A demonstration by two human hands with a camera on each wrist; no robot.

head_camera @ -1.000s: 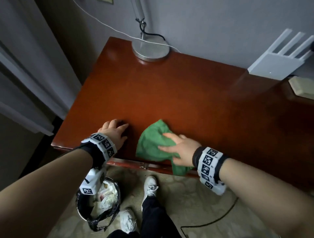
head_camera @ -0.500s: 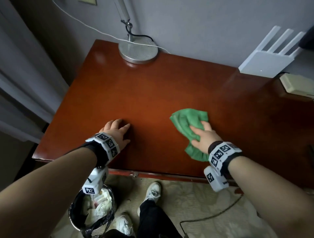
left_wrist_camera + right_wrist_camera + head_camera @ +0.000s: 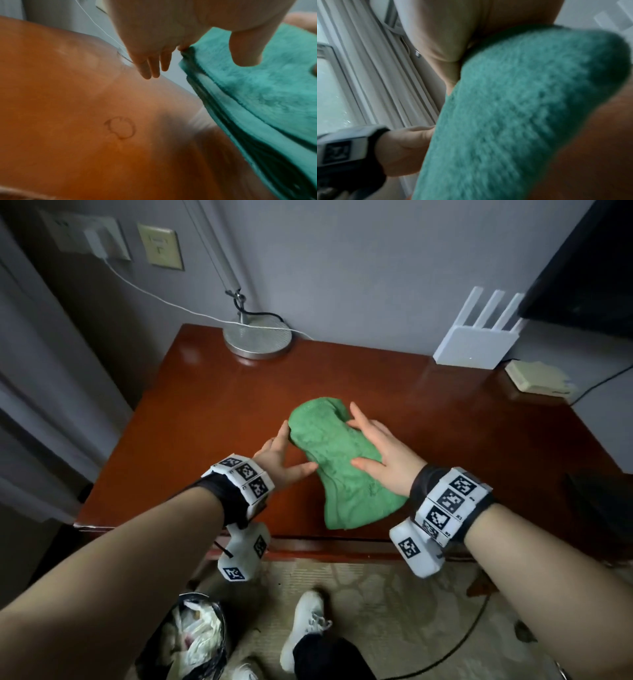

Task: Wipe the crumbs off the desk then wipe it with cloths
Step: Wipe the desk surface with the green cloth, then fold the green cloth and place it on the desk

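A green cloth (image 3: 337,460) lies folded in layers on the red-brown desk (image 3: 212,419), its near end by the front edge. My left hand (image 3: 286,455) is at the cloth's left edge. In the left wrist view the thumb lies on top of the green cloth (image 3: 267,86) and the index finger tucks in at its edge, while the other fingers point straight away. My right hand (image 3: 380,453) rests flat on the cloth's right side with straight fingers and the thumb across the top. The cloth (image 3: 513,115) fills the right wrist view. No crumbs are visible.
A lamp base (image 3: 257,338) stands at the back of the desk, a white router (image 3: 476,344) and a beige box (image 3: 536,378) at the back right. A ring stain (image 3: 121,128) marks the wood. A lined bin (image 3: 191,642) stands on the floor below the left front corner.
The right hand slid the cloth from the front edge toward the middle of the desk. The left hand left its spot on the desk and came over to the cloth's left edge.
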